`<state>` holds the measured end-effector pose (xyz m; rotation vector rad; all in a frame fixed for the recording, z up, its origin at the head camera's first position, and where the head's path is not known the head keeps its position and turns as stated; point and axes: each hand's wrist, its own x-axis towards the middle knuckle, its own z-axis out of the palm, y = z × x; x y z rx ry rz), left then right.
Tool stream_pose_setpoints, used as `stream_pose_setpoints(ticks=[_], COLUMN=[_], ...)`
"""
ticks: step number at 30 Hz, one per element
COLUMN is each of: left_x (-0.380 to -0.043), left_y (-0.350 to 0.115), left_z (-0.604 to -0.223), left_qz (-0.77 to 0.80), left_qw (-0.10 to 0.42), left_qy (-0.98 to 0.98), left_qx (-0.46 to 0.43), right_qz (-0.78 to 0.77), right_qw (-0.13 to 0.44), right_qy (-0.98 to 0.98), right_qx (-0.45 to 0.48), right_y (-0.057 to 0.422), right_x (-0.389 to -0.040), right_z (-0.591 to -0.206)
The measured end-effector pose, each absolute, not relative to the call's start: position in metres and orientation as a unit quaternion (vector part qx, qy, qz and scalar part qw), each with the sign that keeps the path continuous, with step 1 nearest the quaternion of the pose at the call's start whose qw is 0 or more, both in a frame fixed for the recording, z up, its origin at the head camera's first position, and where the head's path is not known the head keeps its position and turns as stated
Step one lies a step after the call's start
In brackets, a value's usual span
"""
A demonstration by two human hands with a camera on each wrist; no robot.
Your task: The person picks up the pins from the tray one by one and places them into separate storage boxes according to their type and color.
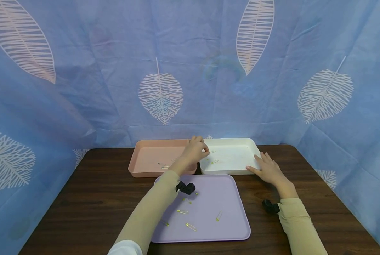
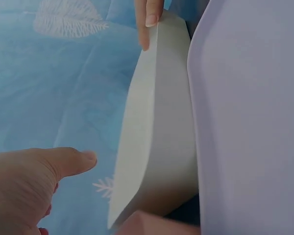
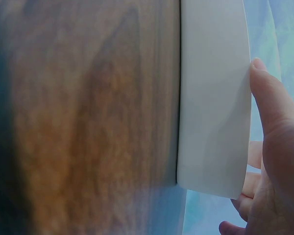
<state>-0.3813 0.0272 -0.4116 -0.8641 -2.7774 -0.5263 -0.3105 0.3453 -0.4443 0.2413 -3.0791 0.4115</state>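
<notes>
In the head view, my left hand hovers over the left edge of the white tray, its fingers bent. Right beside its fingertips shows a safety pin; whether they pinch it is unclear. The left thumb stands out in the left wrist view, fingertips hidden. My right hand rests spread at the white tray's near right corner, its thumb touching the rim. Another safety pin lies in that tray. Several yellow-headed safety pins, one being this pin, lie on the purple tray.
A pink tray with a few pins stands left of the white one. The purple tray lies in front of both, partly under my left forearm. All sit on a dark wooden table, with a blue leaf-patterned curtain behind.
</notes>
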Motion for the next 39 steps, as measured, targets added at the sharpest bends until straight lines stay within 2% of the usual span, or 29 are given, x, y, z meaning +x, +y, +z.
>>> stream_pose_setpoints(ticks=[12, 26, 35, 39], left_x=[-0.353, -0.319, -0.302, -0.292], left_y=[-0.018, -0.064, -0.076, -0.081], left_z=[-0.404, -0.422, -0.431, -0.434], left_qz=[-0.159, -0.243, -0.233, -0.240], left_qw=[0.153, 0.185, 0.197, 0.178], left_qy=[-0.925, -0.900, -0.896, -0.899], left_qx=[-0.308, -0.310, -0.321, -0.320], right_qz=[0.136, 0.147, 0.153, 0.150], right_qw=[0.011, -0.001, -0.003, -0.003], right_qy=[-0.988, -0.986, -0.986, -0.986], right_qx=[0.078, 0.073, 0.071, 0.071], right_y=[0.344, 0.342, 0.343, 0.342], right_x=[-0.311, -0.307, -0.306, -0.307], right_z=[-0.443, -0.439, -0.439, -0.439])
